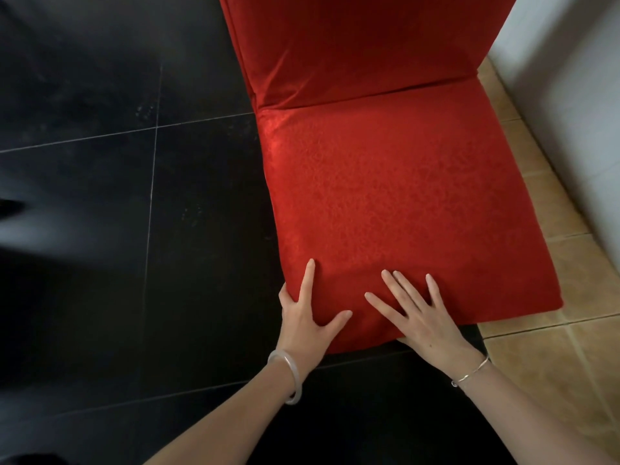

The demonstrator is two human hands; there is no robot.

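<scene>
Nearest are two bare forearms. A pale bangle sits on the left wrist and a thin bracelet on the right. Under them lies black tiled floor, which spreads out to the left of the hands. To the right of the right hand the floor is tan tile.

The hands are side by side, close but not touching, both on the near edge of a red cloth-covered seat. The left hand hugs the seat's near left corner. Its index finger and thumb lie straight on top, and its other fingers bend down over the left edge. The right hand lies flat on top just beside it, fingers straight and spread. Its thumb is tucked under the front edge. The cloth dips slightly between and around the fingertips.

Beyond the hands the seat runs away from the person, smooth and faintly patterned, with a sheen toward its far left. At its far end a crease joins it to the red back, which rises upright out of the top of the view. Past the tan tile on the right stands a white wall.
</scene>
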